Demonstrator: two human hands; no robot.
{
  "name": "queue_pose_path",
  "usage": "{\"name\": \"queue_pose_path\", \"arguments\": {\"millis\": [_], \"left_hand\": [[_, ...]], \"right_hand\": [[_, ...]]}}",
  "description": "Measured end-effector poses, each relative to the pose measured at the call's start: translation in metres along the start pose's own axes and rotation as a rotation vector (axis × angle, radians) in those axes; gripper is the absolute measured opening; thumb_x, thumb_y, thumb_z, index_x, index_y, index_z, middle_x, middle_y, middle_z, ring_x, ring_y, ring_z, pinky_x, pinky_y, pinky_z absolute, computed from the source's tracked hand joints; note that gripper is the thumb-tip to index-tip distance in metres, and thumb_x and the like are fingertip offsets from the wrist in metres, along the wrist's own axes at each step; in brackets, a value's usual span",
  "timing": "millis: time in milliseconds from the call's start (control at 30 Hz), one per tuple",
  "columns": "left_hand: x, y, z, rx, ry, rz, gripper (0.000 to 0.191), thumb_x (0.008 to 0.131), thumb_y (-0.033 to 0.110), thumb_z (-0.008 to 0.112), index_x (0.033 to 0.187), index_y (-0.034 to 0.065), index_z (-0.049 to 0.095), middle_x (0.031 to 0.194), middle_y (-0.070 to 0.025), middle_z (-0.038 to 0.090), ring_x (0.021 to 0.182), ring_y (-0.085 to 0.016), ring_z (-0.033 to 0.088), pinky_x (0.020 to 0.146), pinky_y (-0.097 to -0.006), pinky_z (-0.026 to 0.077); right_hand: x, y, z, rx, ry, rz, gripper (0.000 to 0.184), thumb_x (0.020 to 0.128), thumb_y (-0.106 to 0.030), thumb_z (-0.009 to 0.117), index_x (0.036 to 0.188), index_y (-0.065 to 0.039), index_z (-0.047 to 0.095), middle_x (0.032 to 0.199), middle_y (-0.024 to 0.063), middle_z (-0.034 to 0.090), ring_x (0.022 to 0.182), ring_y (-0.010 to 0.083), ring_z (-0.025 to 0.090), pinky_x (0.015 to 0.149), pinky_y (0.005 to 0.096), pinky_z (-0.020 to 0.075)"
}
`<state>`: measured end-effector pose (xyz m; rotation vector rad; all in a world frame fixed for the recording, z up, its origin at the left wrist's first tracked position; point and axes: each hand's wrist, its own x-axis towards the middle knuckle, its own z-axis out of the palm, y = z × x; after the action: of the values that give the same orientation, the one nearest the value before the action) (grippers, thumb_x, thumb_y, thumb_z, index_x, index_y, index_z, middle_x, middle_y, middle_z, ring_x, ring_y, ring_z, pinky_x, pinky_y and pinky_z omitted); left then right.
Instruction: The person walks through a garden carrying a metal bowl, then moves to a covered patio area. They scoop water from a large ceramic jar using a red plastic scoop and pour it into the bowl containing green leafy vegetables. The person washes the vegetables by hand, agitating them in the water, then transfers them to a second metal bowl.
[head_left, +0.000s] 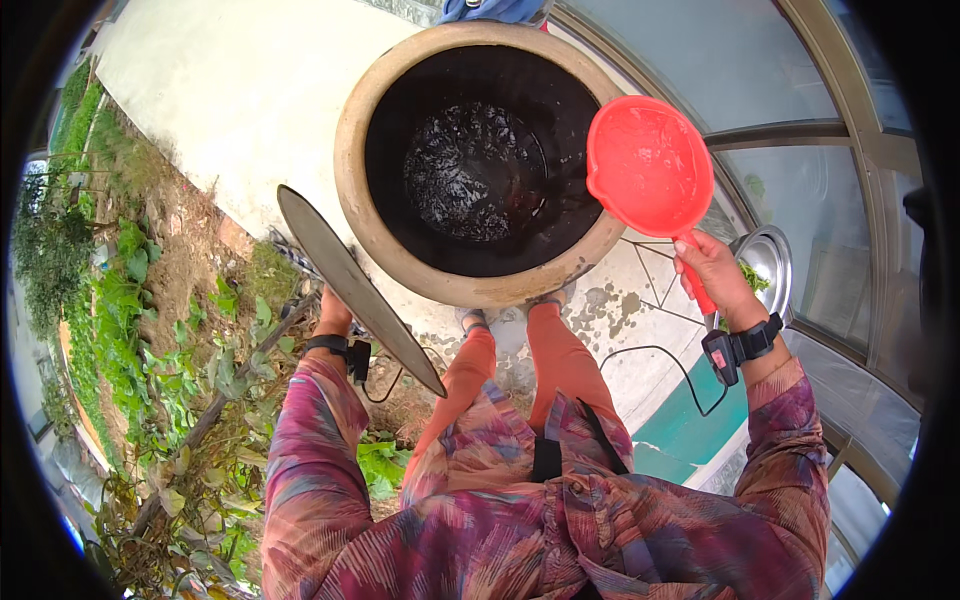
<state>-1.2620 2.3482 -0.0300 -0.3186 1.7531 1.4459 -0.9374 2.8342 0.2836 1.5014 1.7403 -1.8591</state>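
A large ceramic jar (351, 166) with a thick tan rim stands in front of my feet. Rippled water (476, 172) shows low in its dark interior. My right hand (709, 270) grips the handle of a red plastic water ladle (651, 165), held level beside the jar's right rim. The ladle's bowl looks wet and seems to hold some water. To the left of the jar, my left hand (334, 312) holds a round grey lid (360, 291), tilted up and seen nearly edge-on. The lid hides most of the fingers.
A metal basin (776, 262) with green leaves (752, 277) sits at the right, by framed window panes (780, 202). Blue cloth (491, 10) lies beyond the jar. A pale concrete slab (225, 90) borders a planted garden bed (127, 300). A wooden pole (214, 411) slants at left.
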Motion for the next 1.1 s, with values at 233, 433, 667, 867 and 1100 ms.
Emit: {"name": "queue_pose_path", "arguments": {"millis": [233, 433, 667, 867, 1100], "left_hand": [[0.042, -0.065, -0.017, 0.026, 0.108, -0.205, 0.021, 0.090, 0.012, 0.056, 0.110, 0.0045, 0.054, 0.098, -0.0063, 0.062, 0.084, -0.017, 0.058, 0.072, -0.0278, 0.046], [0.092, -0.110, -0.032, 0.123, 0.124, -0.238, 0.020, 0.091, 0.014, 0.055, 0.110, 0.0054, 0.055, 0.097, -0.0057, 0.063, 0.080, -0.015, 0.058, 0.068, -0.0269, 0.046], [0.115, -0.128, -0.055, 0.214, 0.176, -0.268, 0.019, 0.092, 0.016, 0.054, 0.109, 0.0065, 0.056, 0.097, -0.0049, 0.064, 0.076, -0.014, 0.059, 0.062, -0.0257, 0.045], [0.099, -0.120, -0.052, 0.405, 0.203, -0.275, 0.019, 0.093, 0.017, 0.053, 0.109, 0.0074, 0.057, 0.096, -0.0042, 0.064, 0.073, -0.012, 0.059, 0.057, -0.0248, 0.045], [-0.058, -0.127, 0.026, 0.547, -0.052, -0.267, 0.017, 0.095, 0.019, 0.052, 0.107, 0.0083, 0.058, 0.091, -0.0033, 0.066, 0.061, -0.009, 0.058, 0.047, -0.0209, 0.041]], "right_hand": [[-0.033, 0.051, -0.029, 0.100, 0.180, 0.016, 0.028, 0.095, -0.031, 0.056, 0.108, -0.007, 0.056, 0.070, 0.0002, 0.055, 0.047, 0.0059, 0.049, 0.041, 0.0182, 0.0403], [-0.038, 0.076, -0.043, 0.117, 0.296, 0.044, 0.035, 0.093, -0.032, 0.058, 0.113, -0.004, 0.057, 0.072, 0.0012, 0.056, 0.049, 0.0063, 0.050, 0.044, 0.0178, 0.0406], [-0.031, 0.086, -0.047, 0.210, 0.244, 0.061, 0.027, 0.095, -0.027, 0.057, 0.110, -0.005, 0.056, 0.074, 0.0026, 0.056, 0.053, 0.0087, 0.049, 0.051, 0.0212, 0.0411], [-0.043, 0.112, -0.059, 0.267, 0.200, 0.039, 0.024, 0.095, -0.023, 0.057, 0.109, -0.003, 0.056, 0.075, 0.0017, 0.056, 0.053, 0.0076, 0.050, 0.049, 0.0204, 0.0413], [-0.089, 0.144, -0.080, 0.436, 0.183, 0.022, 0.024, 0.096, -0.020, 0.056, 0.112, -0.002, 0.056, 0.075, 0.0013, 0.056, 0.051, 0.0074, 0.051, 0.047, 0.0203, 0.0423]]}}
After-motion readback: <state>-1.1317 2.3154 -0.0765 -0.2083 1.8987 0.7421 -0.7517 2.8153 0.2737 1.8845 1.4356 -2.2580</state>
